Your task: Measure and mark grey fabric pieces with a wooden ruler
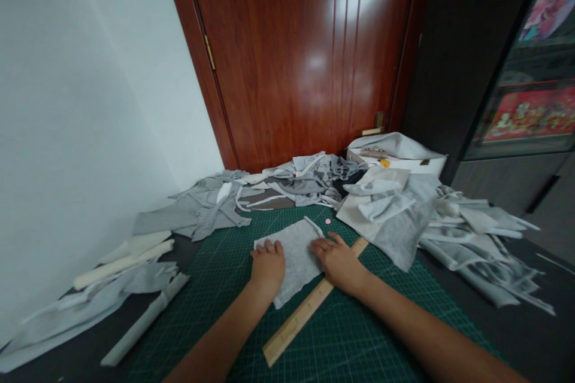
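Note:
A small piece of grey felt-like cloth (pixel 299 254) lies on a green cutting mat (pixel 359 335). Its right edge looks folded or curled into a narrow strip near the top. My left hand (pixel 268 266) grips the cloth's left side with bent fingers close together; the thumb is hard to see. Over the right edge lies my right hand (pixel 339 260), its fingers apart and their tips touching the cloth. Beneath my right wrist passes a wooden ruler (pixel 300 317), set diagonally on the mat and partly covered by the hand.
Grey cloth scraps (pixel 202 209) are heaped along the back and left. At the right lie a large grey cloth piece (pixel 395 215) and more strips (pixel 485 251). A white box (pixel 431 164) stands behind them, before a wooden door (pixel 278 60). A small pink disc (pixel 327 221) rests on the mat.

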`<state>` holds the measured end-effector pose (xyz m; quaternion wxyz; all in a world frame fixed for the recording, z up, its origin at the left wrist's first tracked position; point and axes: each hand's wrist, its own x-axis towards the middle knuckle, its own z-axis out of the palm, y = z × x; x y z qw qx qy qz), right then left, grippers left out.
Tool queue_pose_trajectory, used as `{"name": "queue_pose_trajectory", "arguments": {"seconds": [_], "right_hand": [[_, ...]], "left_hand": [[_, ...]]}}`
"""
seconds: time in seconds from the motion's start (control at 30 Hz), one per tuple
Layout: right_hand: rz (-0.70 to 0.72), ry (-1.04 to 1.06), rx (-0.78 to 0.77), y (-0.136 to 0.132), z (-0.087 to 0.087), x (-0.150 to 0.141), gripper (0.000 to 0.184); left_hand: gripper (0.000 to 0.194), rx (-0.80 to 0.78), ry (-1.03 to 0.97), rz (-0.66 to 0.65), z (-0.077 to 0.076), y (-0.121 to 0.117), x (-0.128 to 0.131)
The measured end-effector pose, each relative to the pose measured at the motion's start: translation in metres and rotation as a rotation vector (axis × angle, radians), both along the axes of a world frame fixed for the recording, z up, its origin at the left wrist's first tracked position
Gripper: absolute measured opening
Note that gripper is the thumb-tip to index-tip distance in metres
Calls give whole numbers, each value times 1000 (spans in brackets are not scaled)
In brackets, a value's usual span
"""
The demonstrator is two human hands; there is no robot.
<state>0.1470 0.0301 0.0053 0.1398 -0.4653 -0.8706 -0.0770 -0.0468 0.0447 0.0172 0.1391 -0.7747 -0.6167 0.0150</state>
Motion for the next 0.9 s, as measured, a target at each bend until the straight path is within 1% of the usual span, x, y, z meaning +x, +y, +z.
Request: {"name": "queue_pose_trajectory", "arguments": {"seconds": [0.1, 0.17, 0.3, 0.4, 0.5, 0.53, 0.6, 0.7, 0.77, 0.83, 0.9], "right_hand": [[-152, 22, 13, 1, -1, 6, 26], [-191, 26, 26, 2, -1, 11, 27], [-219, 28, 36, 2, 0, 19, 21], [-251, 73, 29, 3, 1, 25, 22], [-269, 120, 12, 5, 1, 30, 30], [-272, 126, 6, 5, 1, 31, 30], [-282, 126, -2, 6, -1, 32, 24], [-308, 125, -19, 7, -3, 32, 14], [-315, 131, -31, 7, -3, 31, 13], [-318, 134, -39, 7, -3, 31, 13], [-305, 135, -39, 6, -2, 31, 14]], "left_hand": [[49, -9, -4, -14, -1, 7, -6], [51, -15, -7, -25, 0, 10, -10], [53, -37, -12, -42, 5, 17, -22], [51, -69, -60, -53, 5, 25, -37], [47, -106, -138, -80, -2, 36, -54], [46, -114, -158, -88, -5, 40, -59], [47, -126, -193, -101, -11, 45, -65], [48, -146, -229, -105, -16, 49, -70], [49, -156, -237, -104, -17, 49, -70], [49, -151, -226, -93, -15, 47, -68], [49, -92, -196, -104, -11, 44, -66]]}}
